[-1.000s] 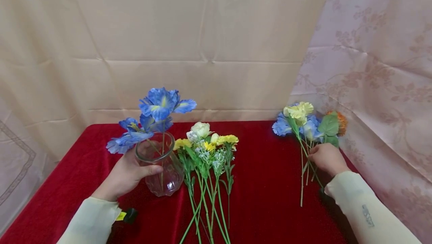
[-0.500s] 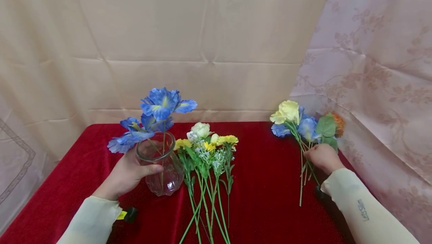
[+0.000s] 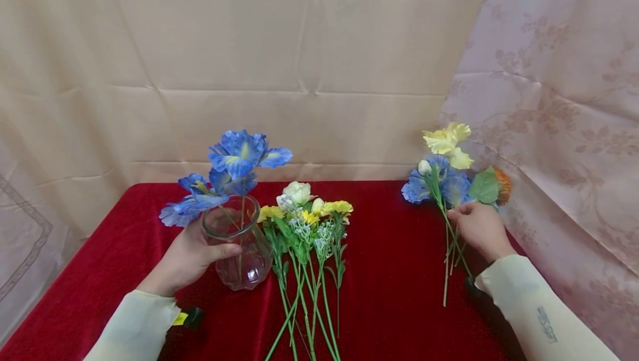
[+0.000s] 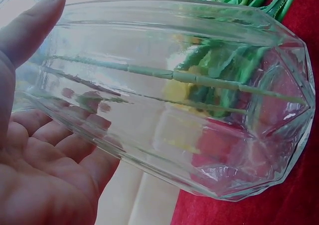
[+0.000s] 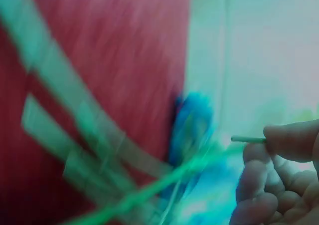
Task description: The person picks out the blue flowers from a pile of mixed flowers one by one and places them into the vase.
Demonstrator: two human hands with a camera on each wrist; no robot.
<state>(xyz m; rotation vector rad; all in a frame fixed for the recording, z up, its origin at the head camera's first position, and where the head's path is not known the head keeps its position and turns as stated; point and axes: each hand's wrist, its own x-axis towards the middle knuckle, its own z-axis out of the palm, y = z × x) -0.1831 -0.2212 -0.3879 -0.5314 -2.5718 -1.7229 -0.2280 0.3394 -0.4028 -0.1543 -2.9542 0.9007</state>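
My left hand (image 3: 182,258) grips a clear faceted glass vase (image 3: 250,273) near its neck, thumb in front and fingers behind. Two blue irises (image 3: 238,153) stand in it; their stems (image 4: 174,75) show through the glass in the left wrist view. At the table's right side, my right hand (image 3: 483,230) pinches a thin green stem (image 5: 244,139) between thumb and index finger. A pale yellow iris (image 3: 444,142) rises above that hand, over a pile of blue flowers (image 3: 456,188). Loose stems lie below the pile; the right wrist view is blurred.
Between the hands lies a bunch of yellow and white flowers (image 3: 304,222), stems toward the front edge. An orange flower (image 3: 503,186) with a green leaf (image 3: 484,184) rests at the far right. A red cloth (image 3: 389,272) covers the table; curtains hang behind and beside it.
The yellow iris has gone from lying on the pile to standing up above it, pinched by my right hand. My left hand and the vase have barely moved.
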